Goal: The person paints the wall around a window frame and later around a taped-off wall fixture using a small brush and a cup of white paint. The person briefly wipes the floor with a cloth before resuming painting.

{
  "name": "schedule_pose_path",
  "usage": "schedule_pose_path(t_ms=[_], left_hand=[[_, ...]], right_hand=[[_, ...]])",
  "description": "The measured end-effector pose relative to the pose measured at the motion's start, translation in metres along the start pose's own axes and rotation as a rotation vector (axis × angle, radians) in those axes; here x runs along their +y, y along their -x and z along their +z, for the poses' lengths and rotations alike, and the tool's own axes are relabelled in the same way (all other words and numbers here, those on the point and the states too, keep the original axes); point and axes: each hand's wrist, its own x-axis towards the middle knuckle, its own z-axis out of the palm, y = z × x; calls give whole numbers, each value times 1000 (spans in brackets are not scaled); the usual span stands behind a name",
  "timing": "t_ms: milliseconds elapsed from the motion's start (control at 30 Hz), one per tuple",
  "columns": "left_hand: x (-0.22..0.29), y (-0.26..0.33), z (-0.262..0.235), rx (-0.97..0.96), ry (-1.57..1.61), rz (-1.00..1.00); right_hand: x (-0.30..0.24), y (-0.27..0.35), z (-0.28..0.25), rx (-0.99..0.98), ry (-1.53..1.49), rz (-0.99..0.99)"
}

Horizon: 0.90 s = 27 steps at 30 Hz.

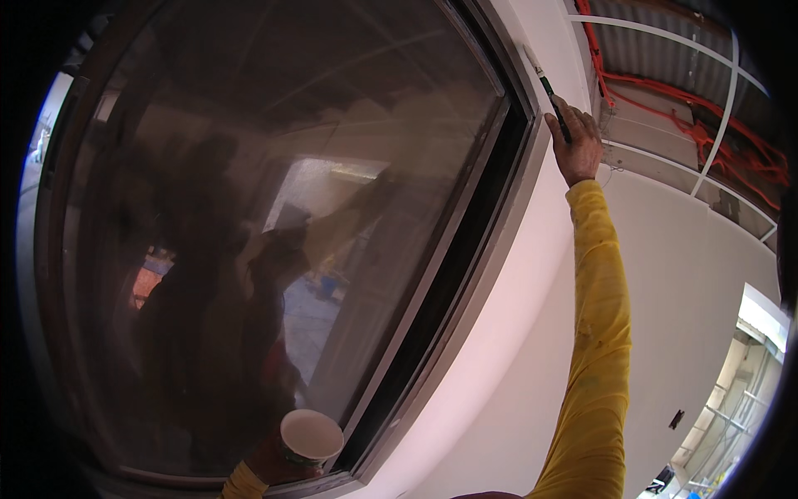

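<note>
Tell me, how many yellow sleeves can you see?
2. One long yellow sleeve stretches up on the right toward the window's top corner. The other yellow cuff peeks in at the bottom edge, mostly hidden, below the white paper cup.

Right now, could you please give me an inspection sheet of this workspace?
Surface: white plastered wall beside a dark-framed glass window.
Job's things: thin dark-handled paintbrush, tip at the wall beside the frame's upper corner; white paper cup with green band.
Clutter: nothing seen.
Hands: right hand raised, fingers closed on the brush; left hand low, holding the cup.
Cables: red-orange cables along the open ceiling.
Surroundings: white ceiling grid bars; bright doorway lower right.
</note>
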Motion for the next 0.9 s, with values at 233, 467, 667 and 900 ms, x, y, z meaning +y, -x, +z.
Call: schedule_pose_path(t_ms=[233,467,667,900], left_hand=[[-3,2,-1,-30,30,-65],[-8,2,-6,-22,-54,-80],[-4,-2,-9,-58,-109,-30],[12,0,-8,-84,-65,-40]], right_hand=[[16,7,10,-117,93,141],[31,34,0,-353,186,377],[12,-10,-12,-361,277,134],[13,-33,-34,-199,-9,339]])
